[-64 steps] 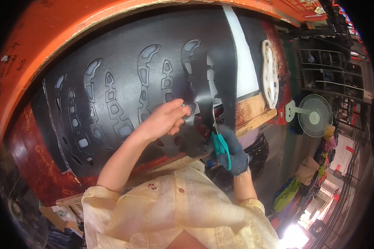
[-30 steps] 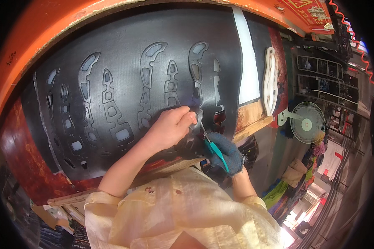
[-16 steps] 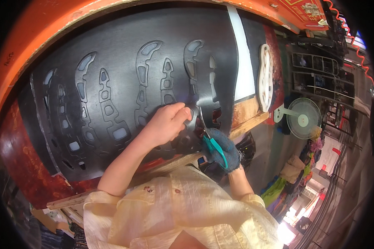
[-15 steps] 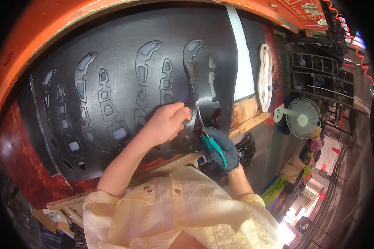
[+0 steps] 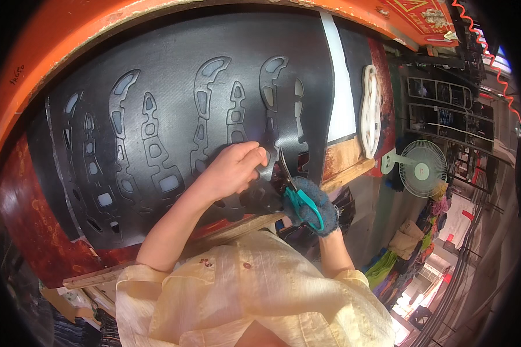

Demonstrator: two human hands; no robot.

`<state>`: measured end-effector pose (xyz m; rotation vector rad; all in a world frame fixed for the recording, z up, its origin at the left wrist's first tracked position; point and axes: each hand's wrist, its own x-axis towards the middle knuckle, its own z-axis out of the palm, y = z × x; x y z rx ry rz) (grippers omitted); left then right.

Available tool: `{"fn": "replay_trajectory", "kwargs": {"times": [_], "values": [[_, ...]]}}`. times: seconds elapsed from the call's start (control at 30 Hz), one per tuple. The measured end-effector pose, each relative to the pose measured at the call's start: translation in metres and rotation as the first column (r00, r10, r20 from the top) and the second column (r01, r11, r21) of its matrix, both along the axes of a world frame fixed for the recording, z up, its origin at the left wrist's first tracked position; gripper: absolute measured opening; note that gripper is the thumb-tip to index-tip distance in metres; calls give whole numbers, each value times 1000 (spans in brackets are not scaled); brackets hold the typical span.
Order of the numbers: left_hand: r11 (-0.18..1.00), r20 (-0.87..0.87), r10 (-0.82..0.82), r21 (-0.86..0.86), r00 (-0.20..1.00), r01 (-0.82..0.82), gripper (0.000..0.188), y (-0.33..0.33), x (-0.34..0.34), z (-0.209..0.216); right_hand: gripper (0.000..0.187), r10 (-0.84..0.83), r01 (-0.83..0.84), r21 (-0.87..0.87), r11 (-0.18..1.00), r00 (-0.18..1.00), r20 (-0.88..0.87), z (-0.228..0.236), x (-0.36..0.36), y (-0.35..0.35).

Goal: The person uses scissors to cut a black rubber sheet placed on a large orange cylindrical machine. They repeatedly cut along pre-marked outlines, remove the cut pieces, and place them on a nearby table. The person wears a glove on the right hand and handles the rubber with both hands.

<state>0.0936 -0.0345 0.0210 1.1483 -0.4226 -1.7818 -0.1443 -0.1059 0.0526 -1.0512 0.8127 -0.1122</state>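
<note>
A large black rubber-like sheet (image 5: 156,58) with rows of sole-shaped outlines and cut-through holes lies before me. My left hand (image 5: 237,168), bare, is closed in a pinch at the sheet's near right part, gripping its material; the fingertips are partly hidden. Just right of it, my right hand (image 5: 319,209), in a dark grey-blue knit glove, holds scissors (image 5: 307,203) with teal handles. Their metal blades point up and away from me along a cut in the sheet, a little apart from each other.
A white sole-shaped template (image 5: 370,113) rests at the right edge of the red-brown table (image 5: 26,202). An orange machine frame (image 5: 23,75) arches over the far side. To the right stand a fan (image 5: 424,169), a dark rack (image 5: 446,110) and a pile of coloured cloth (image 5: 408,243).
The scissors' handles and blades have spread wider, and my right hand has shifted slightly down and right. My left hand keeps its pinch. The whole view has moved a little.
</note>
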Motion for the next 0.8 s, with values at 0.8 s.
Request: {"fn": "replay_trajectory", "kwargs": {"times": [0.8], "values": [[999, 64, 0, -42, 998, 3, 29, 1, -3, -1, 43, 250, -352, -562, 748, 935, -252, 9, 16, -12]]}}
